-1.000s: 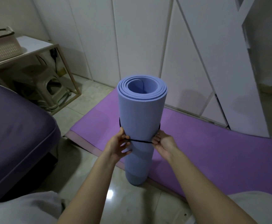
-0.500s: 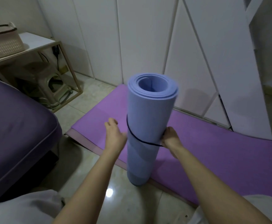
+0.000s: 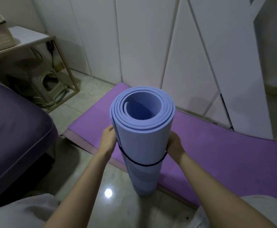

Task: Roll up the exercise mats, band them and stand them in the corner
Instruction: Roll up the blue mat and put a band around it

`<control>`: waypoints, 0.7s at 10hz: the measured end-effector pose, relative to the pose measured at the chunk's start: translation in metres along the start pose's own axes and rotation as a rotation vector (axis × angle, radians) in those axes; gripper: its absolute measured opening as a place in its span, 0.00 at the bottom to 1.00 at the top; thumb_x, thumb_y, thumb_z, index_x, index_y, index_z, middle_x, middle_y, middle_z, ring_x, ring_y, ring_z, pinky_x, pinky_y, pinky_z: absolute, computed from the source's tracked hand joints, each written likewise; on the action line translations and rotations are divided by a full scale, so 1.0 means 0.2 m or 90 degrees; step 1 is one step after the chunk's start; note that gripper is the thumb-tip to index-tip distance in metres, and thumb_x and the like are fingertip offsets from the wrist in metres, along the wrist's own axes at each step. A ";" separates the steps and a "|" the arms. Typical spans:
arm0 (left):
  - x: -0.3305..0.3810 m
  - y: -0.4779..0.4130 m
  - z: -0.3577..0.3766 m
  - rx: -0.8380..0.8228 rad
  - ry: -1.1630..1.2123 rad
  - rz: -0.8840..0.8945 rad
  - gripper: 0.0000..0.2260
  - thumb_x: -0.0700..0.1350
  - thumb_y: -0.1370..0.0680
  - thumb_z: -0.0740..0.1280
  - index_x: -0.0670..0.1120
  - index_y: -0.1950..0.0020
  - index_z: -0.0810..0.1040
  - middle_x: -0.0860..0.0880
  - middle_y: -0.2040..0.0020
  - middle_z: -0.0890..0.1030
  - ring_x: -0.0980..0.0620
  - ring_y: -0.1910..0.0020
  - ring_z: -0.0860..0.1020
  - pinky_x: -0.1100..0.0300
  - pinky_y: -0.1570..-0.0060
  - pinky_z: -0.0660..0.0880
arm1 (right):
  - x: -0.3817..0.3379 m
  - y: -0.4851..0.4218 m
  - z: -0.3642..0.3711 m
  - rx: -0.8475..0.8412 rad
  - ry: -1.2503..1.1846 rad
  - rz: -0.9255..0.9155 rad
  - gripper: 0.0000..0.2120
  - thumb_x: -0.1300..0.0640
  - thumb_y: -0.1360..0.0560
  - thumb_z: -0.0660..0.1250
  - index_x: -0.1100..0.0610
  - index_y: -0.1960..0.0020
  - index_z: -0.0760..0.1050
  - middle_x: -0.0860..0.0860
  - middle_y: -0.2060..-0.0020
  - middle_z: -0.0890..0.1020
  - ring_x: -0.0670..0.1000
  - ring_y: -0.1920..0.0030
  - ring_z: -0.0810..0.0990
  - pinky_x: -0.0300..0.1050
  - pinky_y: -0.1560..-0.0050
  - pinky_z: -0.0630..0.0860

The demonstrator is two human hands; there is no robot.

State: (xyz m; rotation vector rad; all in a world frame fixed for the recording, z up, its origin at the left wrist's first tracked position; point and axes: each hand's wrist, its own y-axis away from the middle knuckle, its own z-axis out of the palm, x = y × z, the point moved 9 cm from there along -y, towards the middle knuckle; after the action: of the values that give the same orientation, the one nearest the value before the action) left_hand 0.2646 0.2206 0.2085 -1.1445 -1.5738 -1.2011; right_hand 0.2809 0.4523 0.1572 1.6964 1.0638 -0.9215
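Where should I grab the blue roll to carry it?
Around the middle of the roll, just above the band, one hand from each side, as the left hand and right hand do. It stands tall on its end, so a two-sided hold should stop it tipping.

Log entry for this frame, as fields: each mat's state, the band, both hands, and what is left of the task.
blue mat: rolled, standing on end on the tiled floor
band: black, looped round the roll below its middle
left hand: holds the roll's left side, above the band
right hand: holds the roll's right side, just above the band
purple mat: lying flat on the floor behind the roll, unbanded
left to do: stand the blue roll in the corner; roll and band the purple mat
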 end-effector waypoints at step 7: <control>-0.14 0.07 0.18 -0.157 0.210 -0.265 0.11 0.40 0.18 0.58 0.42 0.60 0.70 0.47 0.68 0.70 0.52 0.68 0.71 0.56 0.66 0.79 | 0.14 0.07 -0.15 -0.092 -0.277 0.088 0.15 0.73 0.24 0.53 0.65 0.56 0.78 0.55 0.66 0.80 0.49 0.68 0.73 0.37 0.66 0.71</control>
State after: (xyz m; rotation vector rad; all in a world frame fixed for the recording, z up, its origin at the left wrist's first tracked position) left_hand 0.2825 0.2524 0.1778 -0.7272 -1.4728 -1.7999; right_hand 0.3080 0.4840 0.1463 1.3502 0.6951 -1.0374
